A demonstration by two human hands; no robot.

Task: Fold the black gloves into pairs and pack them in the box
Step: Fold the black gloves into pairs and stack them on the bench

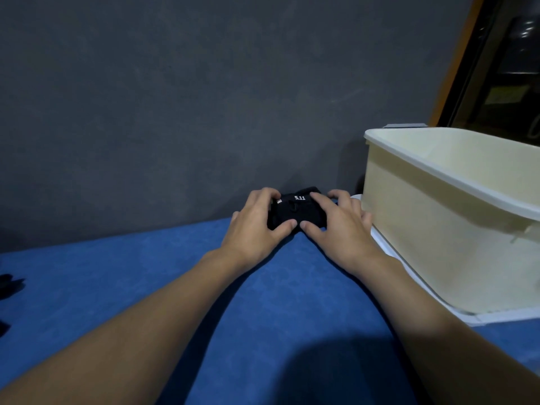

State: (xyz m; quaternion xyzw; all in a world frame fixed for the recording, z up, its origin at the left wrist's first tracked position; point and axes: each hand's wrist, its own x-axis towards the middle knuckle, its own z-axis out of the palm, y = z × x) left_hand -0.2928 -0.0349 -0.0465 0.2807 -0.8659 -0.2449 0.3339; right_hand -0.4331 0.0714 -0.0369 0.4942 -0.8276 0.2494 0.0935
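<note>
Both hands grip a compact black glove bundle [295,213] at the far edge of the blue bench [146,287], close against the grey wall [175,112]. The left hand [254,229] holds its left side and the right hand [339,229] its right. The thumbs meet on the near edge, and the fingers curl over the top beside a white "5.11" mark. The cream box [423,229] stands open-topped just beside the right hand, on a white tray [388,247].

The step in hand looks like finishing the fold and readying the bundle for the box. To do it well, keep the thumbs pressing the near edge so the layers do not spring apart, and square the sides between the palms. Then lift with the pinch unbroken and clear the rim before lowering (the box wall is tall on this side, so a low carry would likely catch it).

Whether the bundle is a full pair or a single glove cannot be told, because the hands cover its sides. The floor of the box is hidden behind its wall, so what it holds is unknown. Dark shapes [7,285] at the left edge are cut off and may be more gloves.
</note>
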